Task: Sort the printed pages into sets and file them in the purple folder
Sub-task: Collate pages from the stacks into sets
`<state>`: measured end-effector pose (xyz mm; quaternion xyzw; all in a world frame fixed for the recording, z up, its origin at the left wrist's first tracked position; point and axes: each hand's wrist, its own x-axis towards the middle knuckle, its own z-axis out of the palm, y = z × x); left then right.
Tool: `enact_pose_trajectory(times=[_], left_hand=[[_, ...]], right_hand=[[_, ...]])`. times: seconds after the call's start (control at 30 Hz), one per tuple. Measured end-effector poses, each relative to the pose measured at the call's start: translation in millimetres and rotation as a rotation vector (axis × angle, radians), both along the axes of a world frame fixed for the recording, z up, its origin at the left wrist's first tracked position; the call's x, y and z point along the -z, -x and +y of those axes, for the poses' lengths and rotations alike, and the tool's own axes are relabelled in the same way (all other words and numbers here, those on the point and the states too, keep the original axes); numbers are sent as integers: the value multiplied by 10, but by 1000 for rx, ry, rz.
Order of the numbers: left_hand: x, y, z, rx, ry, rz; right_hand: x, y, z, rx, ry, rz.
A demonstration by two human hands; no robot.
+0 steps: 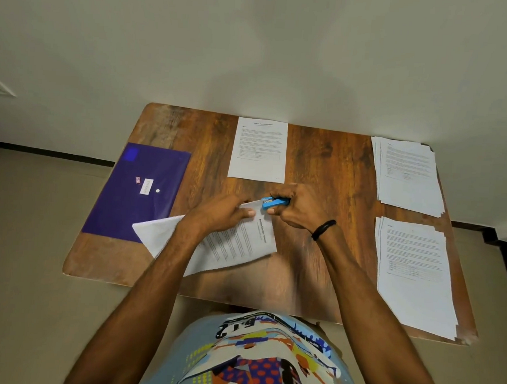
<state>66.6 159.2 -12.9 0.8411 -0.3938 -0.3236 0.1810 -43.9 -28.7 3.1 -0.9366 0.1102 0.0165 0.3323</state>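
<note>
A set of printed pages (237, 244) lies tilted in the middle of the wooden table (318, 224). My left hand (221, 213) pinches its top corner. My right hand (295, 208) grips a small blue stapler (275, 202), whose jaws sit over that corner. The purple folder (140, 194) lies flat and closed at the table's left, partly under the pages' lower end. A single printed set (259, 149) lies at the table's far middle.
Two fanned stacks of printed pages lie along the right side, one at the back (408, 176) and one nearer the front (415, 273). The table stands against a pale wall. A black band circles my right wrist.
</note>
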Motion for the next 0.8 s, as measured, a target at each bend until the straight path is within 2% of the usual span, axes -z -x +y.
enact_pose_trajectory(times=[0.13, 0.37, 0.57, 0.73, 0.8], left_hand=[[20, 145, -106, -9, 206, -122], [155, 316, -171, -108, 309, -192], [194, 306, -205, -178, 326, -57], [218, 58, -196, -130, 215, 45], [238, 43, -151, -106, 214, 75]], right_hand=[[22, -9, 23, -3, 39, -28], [79, -27, -13, -3, 2, -49], [138, -43, -96, -35, 23, -54], [222, -38, -152, -19, -69, -33], [211, -30, -195, 48, -167, -28]])
